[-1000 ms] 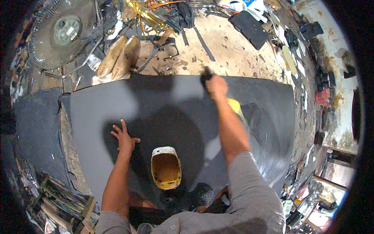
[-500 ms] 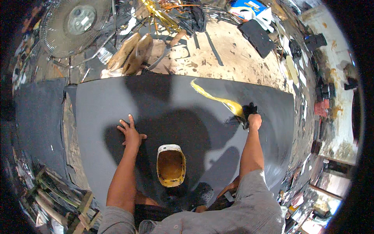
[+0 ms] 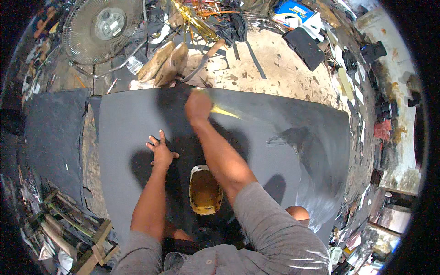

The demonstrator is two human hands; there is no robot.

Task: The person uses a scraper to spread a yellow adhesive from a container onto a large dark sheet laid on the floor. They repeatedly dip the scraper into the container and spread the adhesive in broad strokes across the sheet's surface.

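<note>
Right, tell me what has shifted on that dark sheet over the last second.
The right hand swept from the far edge out to the right side of the dark sheet, then back left to the far edge near the middle, where it is blurred. It laid a yellow streak as it went. The left hand stayed flat on the sheet, and the yellow-stained container stayed between the arms.

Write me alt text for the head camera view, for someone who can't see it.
Seen from above, a person leans over a large dark grey sheet, the left hand pressed flat on it and the blurred right hand at its far edge by a yellow streak. An open tub of yellow-brown paste sits between the forearms. A floor fan and scattered clutter lie beyond.
</note>
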